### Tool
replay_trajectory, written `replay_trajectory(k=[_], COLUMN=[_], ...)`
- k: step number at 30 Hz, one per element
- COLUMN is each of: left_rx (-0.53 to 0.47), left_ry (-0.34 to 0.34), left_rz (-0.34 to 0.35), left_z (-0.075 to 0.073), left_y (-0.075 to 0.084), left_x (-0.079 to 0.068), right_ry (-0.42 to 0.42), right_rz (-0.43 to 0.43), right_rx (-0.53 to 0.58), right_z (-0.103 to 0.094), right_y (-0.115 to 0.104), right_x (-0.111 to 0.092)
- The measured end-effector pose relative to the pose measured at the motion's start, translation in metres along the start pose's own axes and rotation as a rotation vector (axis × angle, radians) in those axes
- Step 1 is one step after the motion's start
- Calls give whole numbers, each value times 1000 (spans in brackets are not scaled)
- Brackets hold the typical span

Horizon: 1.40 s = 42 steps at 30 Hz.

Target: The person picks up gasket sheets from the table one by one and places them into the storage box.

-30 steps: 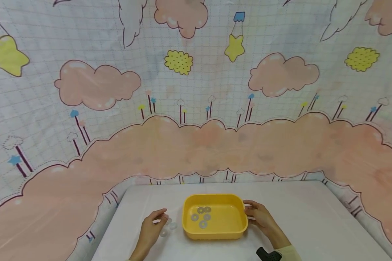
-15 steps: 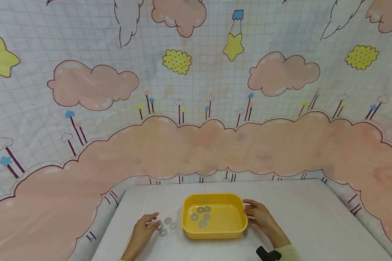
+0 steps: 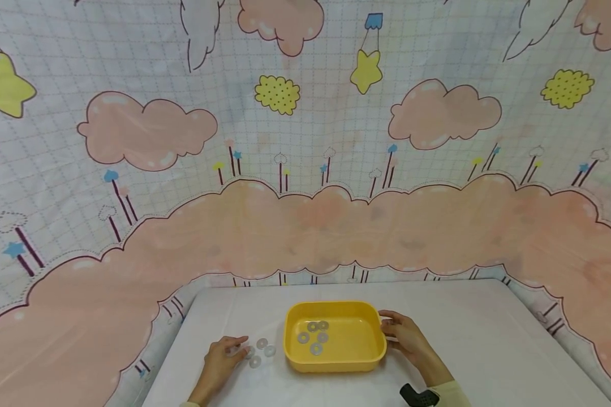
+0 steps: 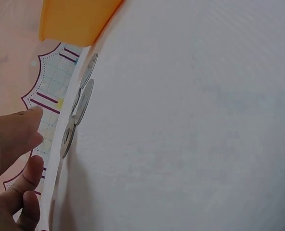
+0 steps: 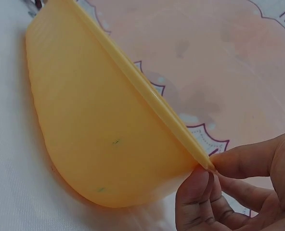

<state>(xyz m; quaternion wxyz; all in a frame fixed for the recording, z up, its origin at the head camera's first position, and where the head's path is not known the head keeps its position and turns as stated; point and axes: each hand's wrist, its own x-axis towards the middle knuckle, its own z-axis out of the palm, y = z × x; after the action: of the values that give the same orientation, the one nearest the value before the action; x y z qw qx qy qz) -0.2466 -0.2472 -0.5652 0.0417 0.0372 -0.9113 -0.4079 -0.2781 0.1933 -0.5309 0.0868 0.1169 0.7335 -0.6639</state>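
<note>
Several flat grey washers lie in a loose cluster on the white table, left of a yellow tray. My left hand hovers at the left side of this cluster, its fingertips right at the nearest washer. The left wrist view shows its thumb and fingers apart with nothing between them, and the washers seen nearly edge-on. My right hand holds the tray's right end; in the right wrist view, thumb and forefinger pinch the tray's rim. Several more washers lie in the tray's left half.
The white tabletop extends around the tray. Behind it hangs a cloth printed with clouds and stars. A black device is strapped at the right wrist, by a pale yellow sleeve.
My left hand has drawn back to the left from over the loose washers, uncovering more of them, then dipped slightly. The right hand and the tray have stayed put.
</note>
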Motion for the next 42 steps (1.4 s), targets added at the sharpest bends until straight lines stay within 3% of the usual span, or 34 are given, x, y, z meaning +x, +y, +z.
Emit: replay_trajectory(k=[17, 28, 42], left_rx=[139, 142, 36], left_ry=[32, 70, 102], left_rz=[72, 80, -1], left_z=[3, 8, 5], left_y=[-2, -3, -1], left_x=[-4, -1, -1], right_ry=[-3, -3, 2], right_rz=[1, -4, -1], right_rx=[1, 3, 5], right_z=[1, 0, 1], right_y=[-2, -1, 1], right_x=[-2, -1, -2])
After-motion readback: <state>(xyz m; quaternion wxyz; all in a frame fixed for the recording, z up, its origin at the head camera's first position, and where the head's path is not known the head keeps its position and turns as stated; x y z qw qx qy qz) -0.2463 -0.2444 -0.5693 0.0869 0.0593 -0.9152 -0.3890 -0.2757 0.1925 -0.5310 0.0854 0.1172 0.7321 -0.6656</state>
